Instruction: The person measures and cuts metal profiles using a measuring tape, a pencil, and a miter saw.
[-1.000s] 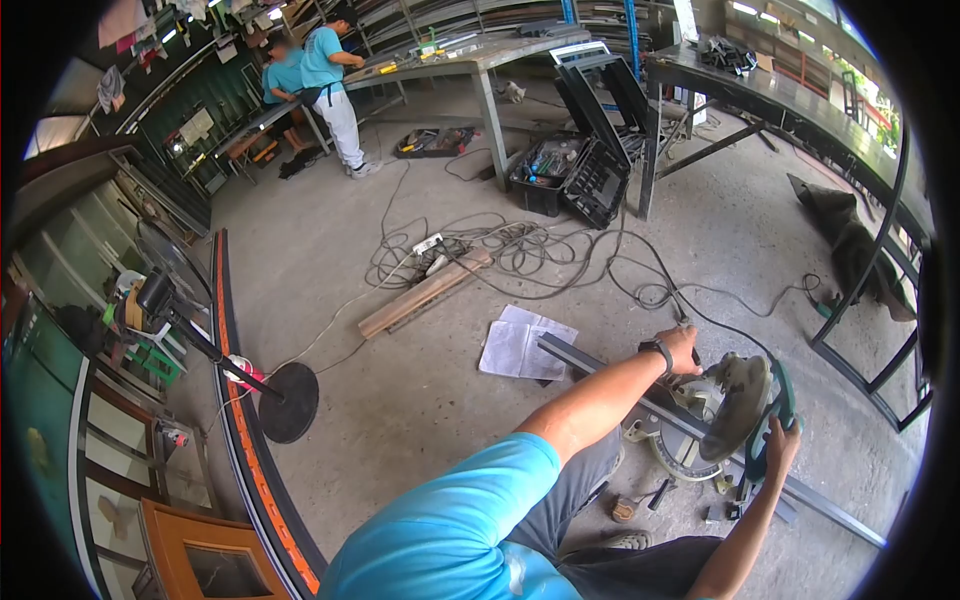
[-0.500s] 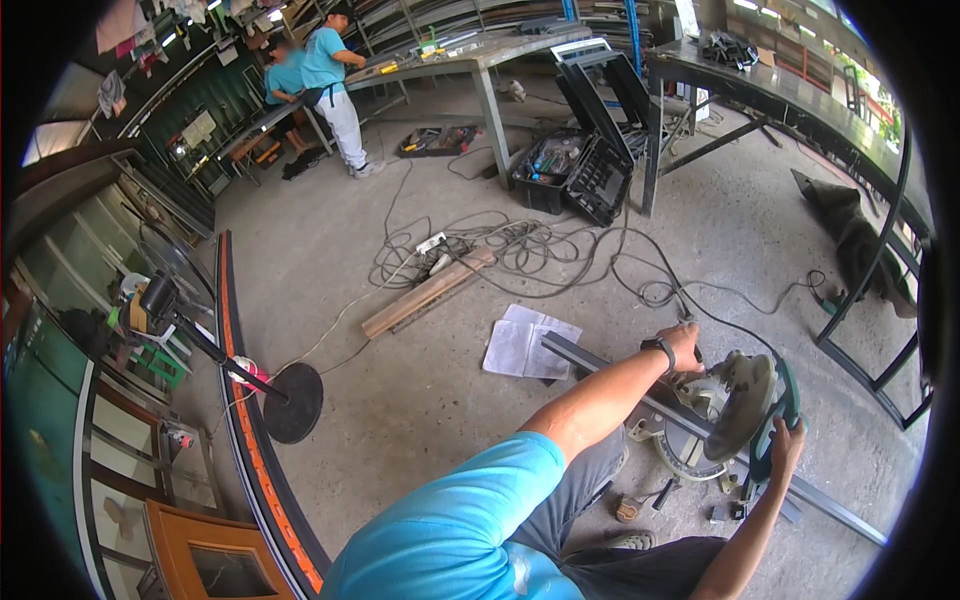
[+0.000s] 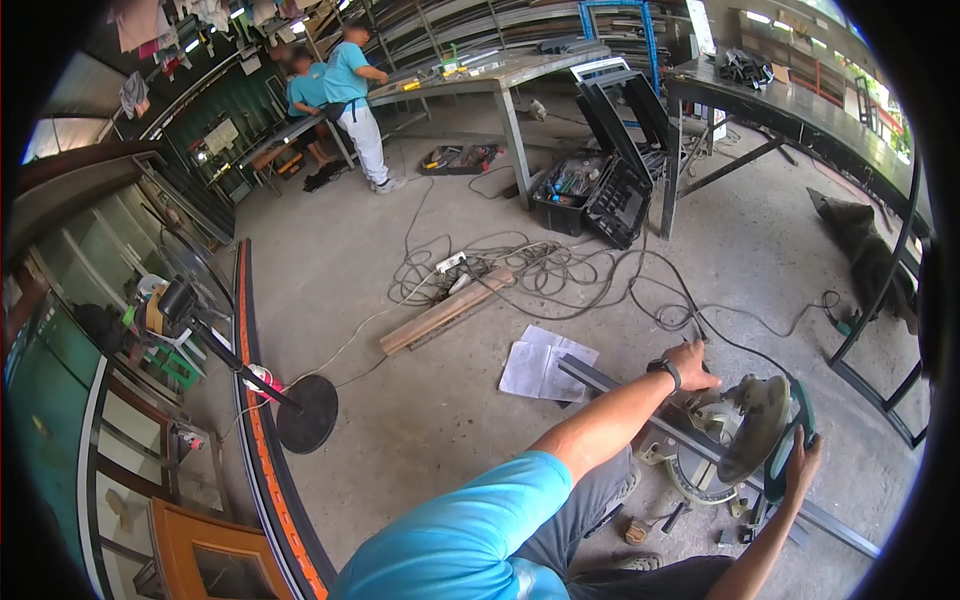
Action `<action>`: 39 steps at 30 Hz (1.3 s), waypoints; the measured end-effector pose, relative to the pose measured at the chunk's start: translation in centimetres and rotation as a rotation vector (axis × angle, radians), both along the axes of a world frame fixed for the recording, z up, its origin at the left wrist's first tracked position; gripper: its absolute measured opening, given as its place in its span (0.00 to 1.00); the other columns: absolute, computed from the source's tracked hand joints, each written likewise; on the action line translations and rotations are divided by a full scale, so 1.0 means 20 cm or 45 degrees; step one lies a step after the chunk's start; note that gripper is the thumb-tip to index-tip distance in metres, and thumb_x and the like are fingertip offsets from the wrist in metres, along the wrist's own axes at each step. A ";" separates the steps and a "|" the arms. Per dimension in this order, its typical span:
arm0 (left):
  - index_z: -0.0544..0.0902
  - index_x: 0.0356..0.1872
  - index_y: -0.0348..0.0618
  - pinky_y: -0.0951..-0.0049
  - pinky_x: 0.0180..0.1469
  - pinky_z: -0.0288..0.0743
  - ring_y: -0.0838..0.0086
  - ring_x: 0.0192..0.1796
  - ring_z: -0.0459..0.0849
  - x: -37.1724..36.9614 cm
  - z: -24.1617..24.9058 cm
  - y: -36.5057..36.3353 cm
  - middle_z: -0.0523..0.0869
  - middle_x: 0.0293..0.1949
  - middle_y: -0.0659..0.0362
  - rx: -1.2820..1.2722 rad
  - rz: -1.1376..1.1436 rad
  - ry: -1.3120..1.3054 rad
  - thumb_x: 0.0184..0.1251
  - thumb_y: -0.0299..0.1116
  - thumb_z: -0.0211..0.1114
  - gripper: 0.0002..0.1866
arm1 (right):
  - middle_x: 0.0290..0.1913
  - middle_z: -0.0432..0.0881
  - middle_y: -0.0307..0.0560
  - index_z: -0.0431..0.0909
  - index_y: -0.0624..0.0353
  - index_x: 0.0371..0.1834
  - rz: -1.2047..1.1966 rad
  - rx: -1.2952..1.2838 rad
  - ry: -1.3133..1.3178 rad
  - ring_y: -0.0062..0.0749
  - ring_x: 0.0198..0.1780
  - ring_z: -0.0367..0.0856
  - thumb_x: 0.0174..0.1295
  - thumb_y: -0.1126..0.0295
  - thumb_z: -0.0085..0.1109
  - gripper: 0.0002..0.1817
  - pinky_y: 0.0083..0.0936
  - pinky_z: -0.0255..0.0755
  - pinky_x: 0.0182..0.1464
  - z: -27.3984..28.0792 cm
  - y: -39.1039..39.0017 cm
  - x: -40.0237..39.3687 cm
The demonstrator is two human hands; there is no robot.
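A miter saw (image 3: 757, 425) with a round blade guard and green handle stands on the floor in front of me. My right hand (image 3: 802, 462) is closed round its handle, on the right side. A long dark grey metal bar (image 3: 650, 410) lies across the saw base, passing beneath the guard. My left hand (image 3: 686, 366), with a dark watch at the wrist, is above the far side of the bar, left of the guard. Its thumb stands apart from the fingers; the fingertips are partly hidden. White paper sheets (image 3: 545, 364) lie beyond the bar's left end.
Small offcuts (image 3: 636, 530) lie near my feet. Tangled cables (image 3: 540, 265) and a wooden plank (image 3: 445, 312) cover the floor ahead. A fan's round base (image 3: 306, 414) stands left. Toolbox (image 3: 575, 185), workbenches (image 3: 520, 75) and two people (image 3: 355, 110) are farther back.
My left hand has shifted on the far side of the bar, its thumb now spread outward. My right hand stays on the saw handle. The whole view has moved slightly.
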State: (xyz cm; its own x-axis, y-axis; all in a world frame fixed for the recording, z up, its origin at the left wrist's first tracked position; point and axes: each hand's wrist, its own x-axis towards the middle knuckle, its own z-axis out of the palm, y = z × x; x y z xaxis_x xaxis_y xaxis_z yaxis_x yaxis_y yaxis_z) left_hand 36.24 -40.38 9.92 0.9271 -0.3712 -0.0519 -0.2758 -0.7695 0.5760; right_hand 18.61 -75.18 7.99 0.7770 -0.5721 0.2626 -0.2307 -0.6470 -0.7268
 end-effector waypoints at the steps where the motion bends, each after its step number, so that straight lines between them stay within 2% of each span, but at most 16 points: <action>1: 0.79 0.56 0.31 0.53 0.62 0.80 0.47 0.60 0.87 0.01 -0.01 -0.01 0.88 0.55 0.38 -0.014 0.021 -0.012 0.55 0.67 0.72 0.45 | 0.44 0.88 0.67 0.81 0.68 0.57 -0.007 -0.038 -0.006 0.56 0.45 0.87 0.74 0.50 0.63 0.27 0.45 0.77 0.50 0.02 0.01 -0.01; 4: 0.82 0.53 0.34 0.52 0.62 0.80 0.46 0.58 0.87 0.03 -0.05 -0.05 0.89 0.52 0.40 -0.089 0.095 -0.019 0.63 0.65 0.66 0.38 | 0.46 0.87 0.70 0.79 0.67 0.60 -0.023 -0.159 0.015 0.65 0.50 0.87 0.75 0.50 0.61 0.28 0.49 0.77 0.51 0.05 0.04 -0.03; 7: 0.82 0.54 0.35 0.51 0.61 0.80 0.46 0.58 0.87 0.03 -0.07 -0.10 0.90 0.52 0.42 -0.134 0.091 -0.051 0.68 0.62 0.62 0.34 | 0.49 0.87 0.71 0.78 0.64 0.62 -0.084 -0.259 0.055 0.69 0.54 0.85 0.76 0.49 0.59 0.27 0.52 0.76 0.53 0.09 0.09 -0.04; 10: 0.83 0.52 0.37 0.48 0.59 0.80 0.45 0.56 0.88 0.03 -0.05 -0.13 0.91 0.47 0.42 -0.111 0.060 -0.078 0.69 0.58 0.62 0.30 | 0.53 0.87 0.70 0.77 0.60 0.64 -0.120 -0.250 0.083 0.68 0.57 0.85 0.77 0.48 0.57 0.27 0.53 0.76 0.54 0.13 0.12 -0.05; 13: 0.83 0.51 0.35 0.49 0.59 0.81 0.43 0.55 0.88 0.01 -0.01 -0.12 0.90 0.48 0.37 -0.141 0.029 -0.076 0.69 0.55 0.62 0.28 | 0.55 0.86 0.69 0.76 0.58 0.66 -0.142 -0.284 0.062 0.68 0.58 0.84 0.78 0.48 0.56 0.26 0.52 0.76 0.55 0.13 0.13 -0.04; 16: 0.82 0.50 0.35 0.48 0.57 0.82 0.43 0.52 0.89 0.01 0.02 -0.11 0.90 0.46 0.37 -0.094 0.040 -0.108 0.69 0.51 0.63 0.25 | 0.55 0.86 0.68 0.75 0.57 0.66 -0.134 -0.268 0.065 0.66 0.58 0.84 0.78 0.49 0.56 0.26 0.52 0.76 0.55 0.13 0.12 -0.04; 19: 0.81 0.44 0.39 0.46 0.50 0.82 0.44 0.46 0.90 0.02 -0.04 -0.11 0.92 0.38 0.44 -0.160 0.072 -0.224 0.67 0.50 0.65 0.21 | 0.54 0.87 0.68 0.76 0.57 0.66 -0.131 -0.283 0.032 0.66 0.57 0.85 0.78 0.49 0.56 0.26 0.53 0.76 0.55 0.12 0.12 -0.04; 25: 0.81 0.43 0.40 0.46 0.48 0.82 0.46 0.44 0.90 0.03 -0.07 -0.12 0.91 0.37 0.46 -0.188 0.074 -0.267 0.66 0.46 0.66 0.18 | 0.53 0.87 0.67 0.76 0.57 0.66 -0.128 -0.276 0.094 0.66 0.57 0.85 0.78 0.49 0.56 0.25 0.52 0.75 0.56 0.15 0.13 -0.05; 28: 0.81 0.45 0.37 0.48 0.53 0.83 0.43 0.49 0.90 0.03 -0.03 -0.10 0.90 0.43 0.38 -0.175 0.029 -0.179 0.65 0.43 0.65 0.19 | 0.54 0.87 0.66 0.76 0.57 0.66 -0.146 -0.280 0.081 0.66 0.57 0.84 0.78 0.49 0.56 0.25 0.52 0.75 0.56 0.15 0.13 -0.05; 31: 0.80 0.45 0.38 0.48 0.52 0.83 0.44 0.49 0.90 0.03 -0.03 -0.10 0.90 0.42 0.40 -0.183 0.027 -0.162 0.64 0.42 0.68 0.18 | 0.55 0.86 0.66 0.76 0.57 0.66 -0.159 -0.285 0.068 0.65 0.58 0.84 0.78 0.49 0.56 0.25 0.52 0.75 0.56 0.13 0.13 -0.05; 34: 0.78 0.39 0.44 0.48 0.43 0.82 0.47 0.41 0.90 0.02 -0.08 -0.10 0.89 0.32 0.50 -0.242 0.071 -0.340 0.60 0.38 0.73 0.14 | 0.56 0.86 0.67 0.76 0.56 0.66 -0.097 -0.265 0.018 0.65 0.58 0.84 0.78 0.49 0.56 0.25 0.51 0.75 0.56 0.09 0.08 -0.03; 37: 0.78 0.39 0.44 0.49 0.42 0.81 0.49 0.41 0.90 0.03 -0.08 -0.10 0.89 0.32 0.51 -0.275 0.068 -0.343 0.58 0.37 0.75 0.15 | 0.55 0.86 0.67 0.76 0.56 0.66 -0.073 -0.222 0.029 0.65 0.58 0.85 0.78 0.49 0.56 0.25 0.50 0.76 0.56 0.08 0.07 -0.03; 39: 0.79 0.43 0.42 0.49 0.48 0.83 0.47 0.46 0.90 0.04 -0.06 -0.10 0.90 0.38 0.48 -0.216 0.036 -0.232 0.59 0.38 0.75 0.17 | 0.55 0.86 0.67 0.77 0.56 0.66 -0.115 -0.273 0.021 0.65 0.57 0.85 0.78 0.49 0.56 0.24 0.50 0.76 0.55 0.09 0.08 -0.03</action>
